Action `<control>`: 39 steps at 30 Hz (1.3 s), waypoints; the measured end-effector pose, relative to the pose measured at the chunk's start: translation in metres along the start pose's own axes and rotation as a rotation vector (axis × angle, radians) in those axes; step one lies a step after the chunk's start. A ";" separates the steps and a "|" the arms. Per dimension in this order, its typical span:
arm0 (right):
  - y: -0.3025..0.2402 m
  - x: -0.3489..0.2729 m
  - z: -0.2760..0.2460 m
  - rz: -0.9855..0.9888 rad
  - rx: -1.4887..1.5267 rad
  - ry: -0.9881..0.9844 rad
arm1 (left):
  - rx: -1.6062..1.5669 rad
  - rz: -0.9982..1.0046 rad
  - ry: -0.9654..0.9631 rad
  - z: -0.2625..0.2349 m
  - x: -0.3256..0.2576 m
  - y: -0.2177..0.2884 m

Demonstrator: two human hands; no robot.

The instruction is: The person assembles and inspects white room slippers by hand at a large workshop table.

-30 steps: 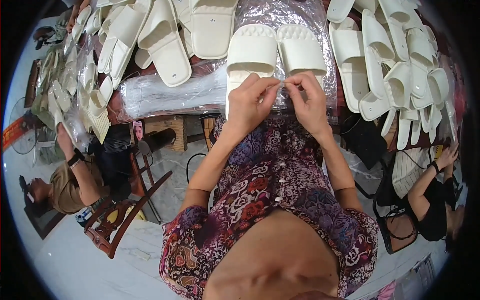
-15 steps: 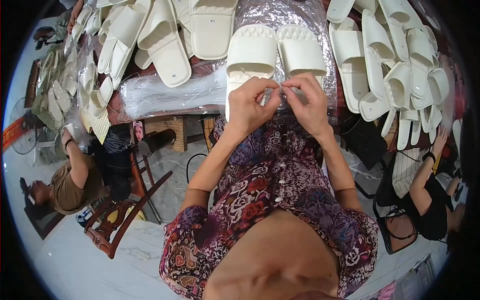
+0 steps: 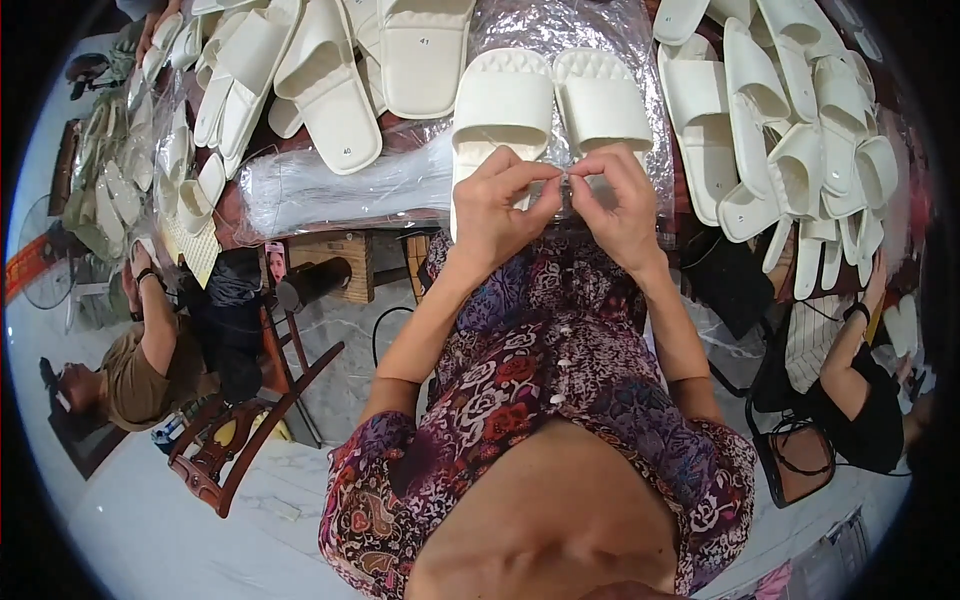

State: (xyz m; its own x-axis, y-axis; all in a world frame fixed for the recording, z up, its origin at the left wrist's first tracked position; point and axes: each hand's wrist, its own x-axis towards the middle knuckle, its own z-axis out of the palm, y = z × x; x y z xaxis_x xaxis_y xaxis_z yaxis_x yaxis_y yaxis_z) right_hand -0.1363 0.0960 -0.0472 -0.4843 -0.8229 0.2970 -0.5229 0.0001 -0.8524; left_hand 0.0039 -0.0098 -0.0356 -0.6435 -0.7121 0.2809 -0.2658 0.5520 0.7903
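Observation:
My left hand and my right hand meet fingertip to fingertip over the near ends of a pair of cream slippers. Each is closed in a pinch, and a thin pale strand shows faintly between the fingertips. The left slipper lies partly under my left hand; the right slipper is partly covered by my right. Both rest side by side, soles down, on clear plastic film. To the left of my left hand lies a bundle of long clear strands in a plastic wrap.
More cream slippers are heaped at the left of the table, and another pile at the right. A co-worker sits at far left beside a wooden chair; another person is at far right. A dark bag hangs below the table edge.
My fingertips stay together and have shifted only slightly. The co-worker at left has brought both hands together, and the person at right has moved an arm a little.

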 end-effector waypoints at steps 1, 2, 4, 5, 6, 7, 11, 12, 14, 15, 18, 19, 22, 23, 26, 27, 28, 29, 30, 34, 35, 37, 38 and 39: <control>0.000 0.000 0.000 0.000 0.000 -0.001 | -0.055 0.003 -0.020 0.000 0.000 -0.001; 0.000 0.000 0.000 -0.007 -0.012 -0.002 | -0.111 0.005 -0.041 0.001 0.000 -0.002; 0.000 0.000 0.001 -0.014 -0.026 -0.003 | -0.152 -0.012 -0.056 0.005 0.000 -0.005; 0.000 0.000 0.002 -0.030 -0.032 0.007 | -0.192 -0.028 -0.071 0.007 -0.001 -0.005; 0.000 0.000 0.002 -0.044 -0.040 0.019 | -0.193 -0.029 -0.072 0.007 -0.001 -0.003; -0.001 -0.001 0.002 -0.044 -0.040 0.019 | -0.235 -0.080 -0.096 0.007 -0.002 0.000; -0.004 -0.001 0.007 -0.040 -0.042 0.077 | -0.286 -0.097 -0.114 0.010 -0.002 -0.001; -0.004 -0.001 0.008 -0.034 -0.034 0.099 | -0.286 -0.097 -0.115 0.009 -0.001 0.000; -0.004 -0.001 0.008 -0.022 -0.028 0.101 | -0.286 -0.216 -0.206 0.005 0.000 0.005; -0.005 -0.001 0.008 -0.012 -0.020 0.101 | -0.286 -0.216 -0.205 0.005 0.000 0.005; -0.007 -0.001 0.008 0.031 0.016 0.070 | -0.266 -0.196 -0.161 0.006 -0.001 0.005; -0.006 -0.001 0.007 0.031 0.015 0.070 | -0.263 -0.188 -0.153 0.006 -0.001 0.005; -0.006 -0.001 0.008 0.051 0.027 0.055 | -0.289 -0.211 -0.165 0.005 0.000 0.006; -0.005 0.000 0.008 0.027 0.020 0.061 | -0.319 -0.241 -0.187 0.005 0.000 0.007; -0.007 0.002 0.006 0.021 0.037 0.054 | -0.345 -0.274 -0.207 0.002 0.002 0.008; -0.008 0.003 0.005 0.039 0.061 0.043 | -0.345 -0.274 -0.207 0.003 0.002 0.008; -0.007 0.003 0.005 0.039 0.061 0.043 | -0.386 -0.251 -0.195 0.004 0.001 0.007; -0.006 0.002 0.004 0.057 0.084 0.030 | -0.427 -0.227 -0.183 0.006 0.001 0.006; -0.006 0.002 0.004 0.075 0.108 0.018 | -0.426 -0.227 -0.182 0.007 0.000 0.005; -0.007 0.001 0.006 0.086 0.102 0.037 | -0.430 -0.268 -0.183 0.008 0.000 0.006; -0.007 0.001 0.006 0.096 0.112 0.044 | -0.397 -0.279 -0.180 0.008 0.001 0.008; -0.007 0.001 0.006 0.108 0.120 0.055 | -0.367 -0.278 -0.194 0.004 0.005 0.012; -0.007 0.002 0.005 0.120 0.127 0.035 | -0.337 -0.278 -0.207 0.002 0.006 0.013; -0.008 0.002 0.003 0.131 0.134 0.013 | -0.337 -0.278 -0.206 0.002 0.006 0.010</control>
State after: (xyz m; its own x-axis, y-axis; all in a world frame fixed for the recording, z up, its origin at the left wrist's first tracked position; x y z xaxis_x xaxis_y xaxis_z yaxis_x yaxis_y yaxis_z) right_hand -0.1313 0.0925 -0.0411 -0.5518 -0.8133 0.1843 -0.3565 0.0304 -0.9338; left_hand -0.0041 -0.0072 -0.0270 -0.7191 -0.6929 -0.0531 -0.2224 0.1572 0.9622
